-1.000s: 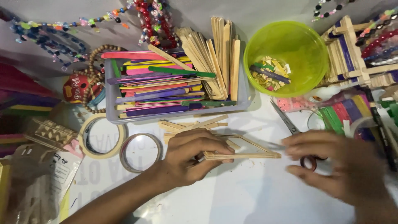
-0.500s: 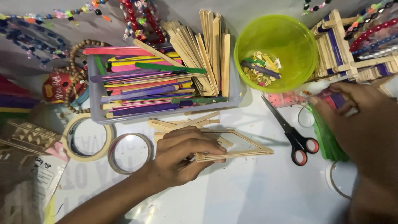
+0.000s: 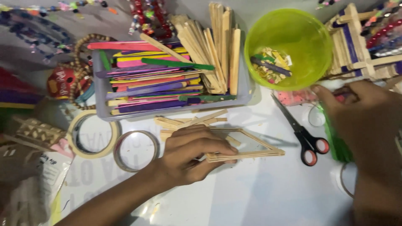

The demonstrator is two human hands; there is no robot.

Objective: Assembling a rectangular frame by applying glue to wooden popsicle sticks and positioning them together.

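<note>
- Head view: the left hand (image 3: 190,155) lies near the middle of the white table (image 3: 259,196), fingers curled narrow and pressing on the near end of a frame of plain wooden sticks (image 3: 247,148); the thumb and fingertips pinch its lower bar; the frame lies flat on the table, pointing toward the right edge.
- The right hand (image 3: 362,117) is by the right edge, fingers bent and half closed over pink and green bits there; whether it grips anything I cannot tell.
- Black scissors with red-lined handles (image 3: 299,129) lie shut between the two hands, touching neither.
- Behind the frame, toward the far edge, sits a grey tray of coloured and plain sticks (image 3: 167,79); a green bowl (image 3: 289,46) stands beside it, holding scraps.
- Two tape rolls (image 3: 113,140) lie left of the left hand.
</note>
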